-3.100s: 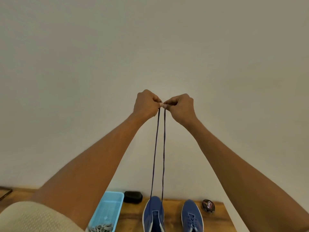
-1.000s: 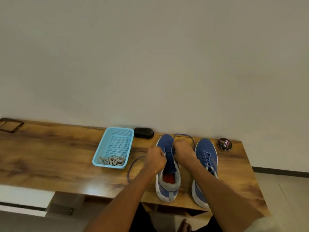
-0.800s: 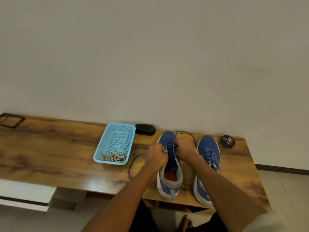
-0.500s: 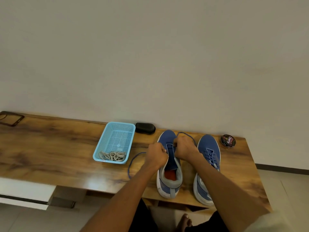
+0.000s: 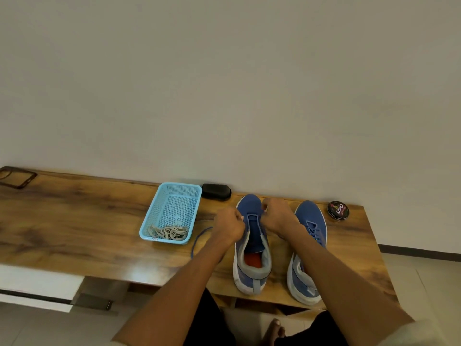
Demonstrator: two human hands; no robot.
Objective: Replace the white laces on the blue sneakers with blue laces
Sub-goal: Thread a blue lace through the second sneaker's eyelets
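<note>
Two blue sneakers stand side by side on the wooden table. The left sneaker has its tongue open, with a blue lace at its lowest eyelets. My left hand pinches the lace at the sneaker's left side, and a loose length trails onto the table to the left. My right hand pinches the lace's other end over the toe end. The right sneaker is laced in blue. The white laces lie heaped in a light blue basket.
A black oblong object lies behind the basket by the wall. A round polish tin sits at the table's far right corner. A dark flat object lies at the far left. The table's front edge is near my legs.
Three seconds ago both hands held the lace ends high above the sneaker. They came down to the eyelets. Over the last second they have stayed at the toe end with only small shifts.
</note>
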